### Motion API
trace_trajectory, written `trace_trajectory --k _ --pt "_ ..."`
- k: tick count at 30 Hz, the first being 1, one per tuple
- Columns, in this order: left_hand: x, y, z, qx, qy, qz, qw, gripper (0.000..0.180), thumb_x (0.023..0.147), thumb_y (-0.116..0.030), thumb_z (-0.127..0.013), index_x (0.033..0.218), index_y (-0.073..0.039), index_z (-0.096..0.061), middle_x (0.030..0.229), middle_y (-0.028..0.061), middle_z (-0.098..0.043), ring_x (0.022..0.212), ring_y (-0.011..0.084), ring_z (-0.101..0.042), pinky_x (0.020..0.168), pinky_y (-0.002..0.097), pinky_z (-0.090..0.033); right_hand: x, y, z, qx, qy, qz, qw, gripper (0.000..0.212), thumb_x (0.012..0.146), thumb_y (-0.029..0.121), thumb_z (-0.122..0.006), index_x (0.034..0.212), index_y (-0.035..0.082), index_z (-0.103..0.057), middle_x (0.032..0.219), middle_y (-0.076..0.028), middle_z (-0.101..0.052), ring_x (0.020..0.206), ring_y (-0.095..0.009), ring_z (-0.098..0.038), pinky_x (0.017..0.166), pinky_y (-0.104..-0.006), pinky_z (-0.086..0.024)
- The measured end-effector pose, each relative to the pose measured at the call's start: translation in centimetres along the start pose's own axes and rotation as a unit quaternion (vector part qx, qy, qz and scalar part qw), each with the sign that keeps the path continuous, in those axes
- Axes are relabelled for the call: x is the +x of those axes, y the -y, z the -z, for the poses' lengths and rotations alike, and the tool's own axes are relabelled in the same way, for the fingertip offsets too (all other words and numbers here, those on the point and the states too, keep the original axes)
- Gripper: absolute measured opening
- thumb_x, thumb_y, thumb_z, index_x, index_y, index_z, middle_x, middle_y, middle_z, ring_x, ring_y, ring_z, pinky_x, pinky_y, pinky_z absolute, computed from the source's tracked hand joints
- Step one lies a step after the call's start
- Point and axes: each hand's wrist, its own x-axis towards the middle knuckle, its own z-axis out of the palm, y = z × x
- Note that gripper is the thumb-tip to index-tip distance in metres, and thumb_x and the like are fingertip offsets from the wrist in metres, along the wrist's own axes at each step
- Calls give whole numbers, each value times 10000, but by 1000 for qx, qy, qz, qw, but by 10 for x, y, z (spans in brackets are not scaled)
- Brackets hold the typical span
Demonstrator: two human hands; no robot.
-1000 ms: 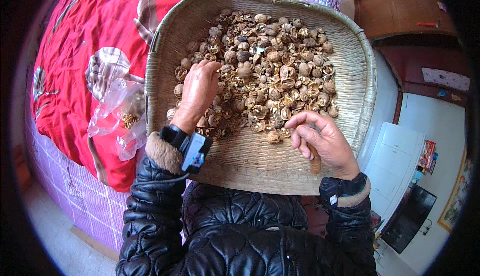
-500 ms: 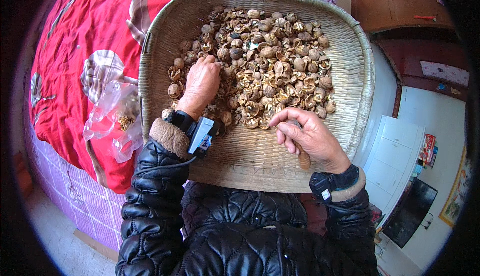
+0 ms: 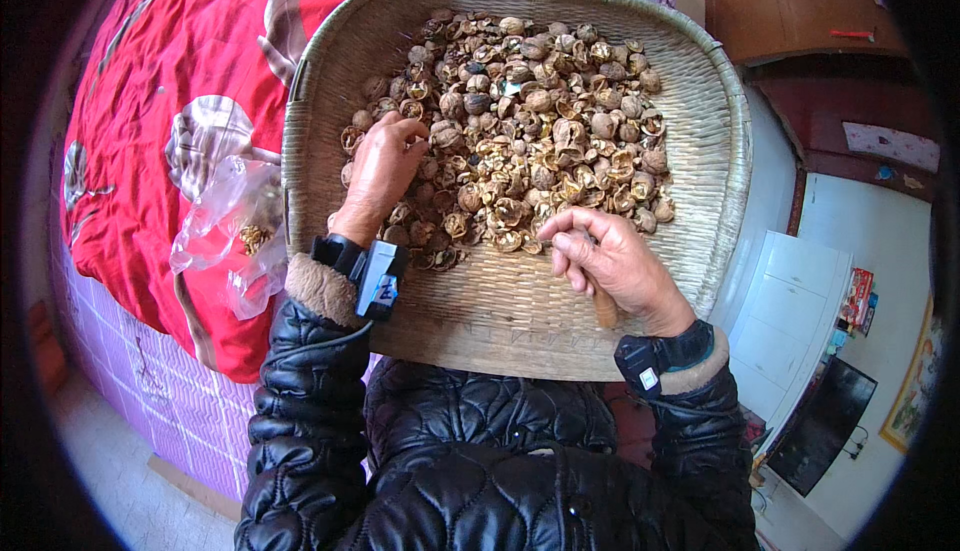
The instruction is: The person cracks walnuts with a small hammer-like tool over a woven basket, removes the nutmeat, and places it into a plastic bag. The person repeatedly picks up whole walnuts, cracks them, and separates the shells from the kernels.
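Note:
A wide woven basket tray (image 3: pixel 520 321) rests on my lap, its far half heaped with cracked walnuts and shells (image 3: pixel 540 121). My left hand (image 3: pixel 383 166) lies palm down on the left side of the heap, fingertips pinching among the nuts. My right hand (image 3: pixel 610 263) sits at the near edge of the pile, curled around a wooden-handled tool (image 3: pixel 604 308) whose handle end pokes out below the fist. Both wrists wear black bands over black quilted sleeves.
A red quilt with a floral pattern (image 3: pixel 150 131) covers the bed to the left over a purple sheet (image 3: pixel 130 381). A clear plastic bag (image 3: pixel 235 226) with a few nut pieces lies on the quilt beside the tray. White cabinets (image 3: pixel 810 301) and dark wooden furniture (image 3: pixel 800 11) stand on the right.
My left hand has slid a little to the left over the heap. My right hand with the tool has stayed at the pile's near edge. The view has tilted slightly.

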Motion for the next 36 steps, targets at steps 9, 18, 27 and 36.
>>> trace_trajectory --k 9,18,27,36 --pt "18 -11 -6 185 94 -70 976 299 697 -101 -703 980 -19 -656 986 149 -531 1018 328 -531 878 408 -458 0 1 3 2 2 2 1000 213 969 197 -510 1058 17 -582 758 7 -571 562 -18 -485 493 -152 -396" --pt "13 -4 -19 192 120 -101 969 133 723 24 -562 845 14 -614 939 170 -528 898 354 -574 777 432 -483 -3 -1 2 3 12 12 1000 220 970 204 -511 1069 18 -577 761 11 -566 569 -17 -495 493 -149 -397" --pt "-12 0 -4 199 82 -114 970 65 778 -50 -573 821 -19 -611 914 157 -527 892 341 -567 751 431 -478 -5 -10 4 -2 -11 14 1000 236 971 199 -504 1101 8 -556 792 2 -573 619 -29 -511 540 -160 -430" --pt "-44 11 26 -342 36 92 935 97 906 -112 -592 891 -17 -600 844 41 -637 753 112 -604 674 240 -479 17 -7 -9 -122 -2 11 992 191 943 181 -550 1038 19 -589 777 3 -573 668 -22 -528 571 -165 -448"
